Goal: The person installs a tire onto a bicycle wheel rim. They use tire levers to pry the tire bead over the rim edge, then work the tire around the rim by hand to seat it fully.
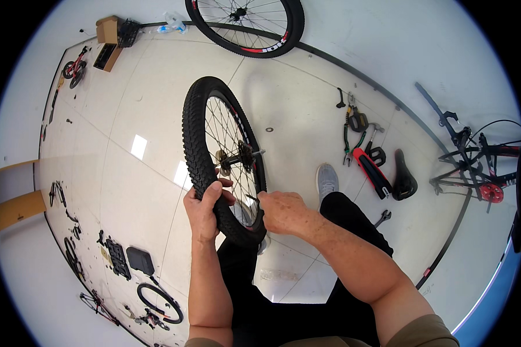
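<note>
A bicycle wheel [198, 141] with a knobby black tire stands upright in front of me, its cassette [246, 157] facing right. My left hand [205, 209] is closed round the near left part of the tire, thumb on the tread and fingers reaching in by the spokes. My right hand [283, 213] is closed at the right side of the rim, low on the wheel. A small dark piece pokes from its fingertips toward the spokes; its kind is hidden by the fingers. The wheel's lower end is between my legs.
Another wheel [298, 26] leans at the far wall. Pliers [347, 139], pedals [359, 121], a red-black part [371, 172], a saddle [404, 178] and a wrench [382, 218] lie at right. A bike frame [474, 153] leans on the right wall. Toolbox [118, 258] and boxes [107, 56] lie left.
</note>
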Tool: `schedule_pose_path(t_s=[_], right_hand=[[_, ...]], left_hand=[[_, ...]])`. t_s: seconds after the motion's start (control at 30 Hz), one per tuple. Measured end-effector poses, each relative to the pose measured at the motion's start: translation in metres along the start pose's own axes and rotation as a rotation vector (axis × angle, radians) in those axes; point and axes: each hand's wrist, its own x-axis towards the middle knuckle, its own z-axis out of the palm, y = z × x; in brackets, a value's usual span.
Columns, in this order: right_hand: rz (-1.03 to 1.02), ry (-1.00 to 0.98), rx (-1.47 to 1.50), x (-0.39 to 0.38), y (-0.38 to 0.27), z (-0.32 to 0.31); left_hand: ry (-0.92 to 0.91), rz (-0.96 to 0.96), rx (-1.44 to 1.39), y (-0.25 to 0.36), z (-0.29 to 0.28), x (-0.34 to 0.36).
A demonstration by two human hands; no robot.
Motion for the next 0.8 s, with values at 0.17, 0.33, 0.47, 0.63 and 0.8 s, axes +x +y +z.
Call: schedule_pose_path(t_s=[0.17, 0.33, 0.47, 0.63, 0.8], right_hand=[[0.026, 0.024, 0.039, 0.0, 0.001, -0.001], [0.078, 0.161, 0.069, 0.003, 0.001, -0.006], [0.064, 0.261, 0.099, 0.007, 0.01, -0.009], [0.114, 0.181, 0.061, 0.009, 0.01, -0.012], [0.133, 0.16, 0.07, 0.009, 0.007, -0.016]], left_hand=[[-0.003, -0.003, -0.004, 0.002, 0.002, 0.0], [-0.013, 0.005, 0.074, 0.0, -0.001, 0.002], [-0.016, 0.005, 0.059, 0.0, 0.0, 0.002], [-0.011, 0.006, 0.047, -0.001, -0.001, 0.002], [-0.006, 0.001, 0.04, -0.002, -0.002, 0.002]])
